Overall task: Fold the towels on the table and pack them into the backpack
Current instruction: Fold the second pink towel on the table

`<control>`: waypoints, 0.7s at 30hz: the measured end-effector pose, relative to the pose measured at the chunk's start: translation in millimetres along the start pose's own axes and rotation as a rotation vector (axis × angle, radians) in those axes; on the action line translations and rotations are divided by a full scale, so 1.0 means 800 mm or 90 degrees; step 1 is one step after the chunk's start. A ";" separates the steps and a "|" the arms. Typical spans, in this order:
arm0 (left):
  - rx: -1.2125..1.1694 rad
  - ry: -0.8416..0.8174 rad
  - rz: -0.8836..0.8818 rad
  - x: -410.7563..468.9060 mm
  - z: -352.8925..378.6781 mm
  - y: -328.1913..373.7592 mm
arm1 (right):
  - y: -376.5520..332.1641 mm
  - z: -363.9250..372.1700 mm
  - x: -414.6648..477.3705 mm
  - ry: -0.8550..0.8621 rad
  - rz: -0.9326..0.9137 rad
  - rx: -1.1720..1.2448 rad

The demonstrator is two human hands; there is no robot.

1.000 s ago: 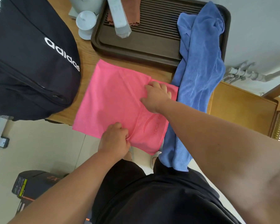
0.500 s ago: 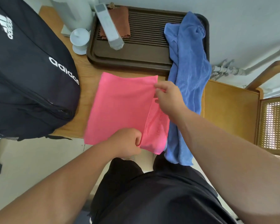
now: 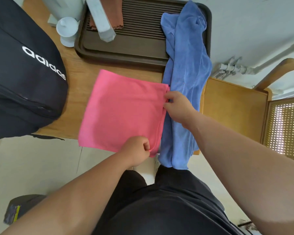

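Both hands on the pink towel (image 3: 122,112), apart from each other, one at each end of its right edge. Left hand (image 3: 137,150) is curled, thumb and fingers pinching the near right corner, which hangs past the table's front edge. Right hand (image 3: 176,106) pinches the far right corner, with its wrist lying over the blue towel (image 3: 187,78). The pink towel is spread flat in a rough square with a doubled layer showing along the right edge. Most of it is on the table (image 3: 75,85), and the near strip overhangs the floor. The blue towel is unfolded, bunched into a long strip just right of the pink one, touching it along that edge. Its far end is draped into the brown tray (image 3: 126,55) and its near end hangs off the table front. Backpack (image 3: 20,73), black with white adidas lettering, sits on the table's left end, near the pink towel but not touching it. Cannot tell if its zip is open. In the slatted tray there's a pale long box (image 3: 102,22) lying on a brown cloth (image 3: 116,14). A white lidded cup (image 3: 67,31) stands on the table just left of the tray. Wooden chair (image 3: 234,112) is right of the table, and a dark box (image 3: 22,211) is on the floor at lower left.
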State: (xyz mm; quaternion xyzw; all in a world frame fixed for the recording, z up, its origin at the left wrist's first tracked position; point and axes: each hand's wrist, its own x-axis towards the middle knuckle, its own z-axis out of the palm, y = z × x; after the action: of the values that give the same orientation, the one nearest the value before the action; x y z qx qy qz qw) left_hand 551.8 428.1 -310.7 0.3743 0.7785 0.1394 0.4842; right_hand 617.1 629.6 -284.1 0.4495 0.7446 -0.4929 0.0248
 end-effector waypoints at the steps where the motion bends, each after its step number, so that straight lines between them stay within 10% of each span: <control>1: -0.007 0.018 -0.009 0.000 0.004 0.000 | 0.000 -0.001 0.000 -0.009 -0.008 0.007; 13: -0.134 0.053 -0.064 -0.033 -0.022 0.037 | -0.010 -0.039 -0.004 0.017 0.048 0.208; 21: -0.019 -0.014 -0.072 -0.015 0.007 0.028 | 0.011 -0.024 0.002 -0.029 0.024 -0.025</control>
State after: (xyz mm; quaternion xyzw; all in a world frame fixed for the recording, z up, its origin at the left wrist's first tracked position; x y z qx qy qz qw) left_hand 569.8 433.7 -292.6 0.3237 0.7909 0.1192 0.5055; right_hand 630.0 645.8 -281.0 0.4515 0.7448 -0.4876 0.0602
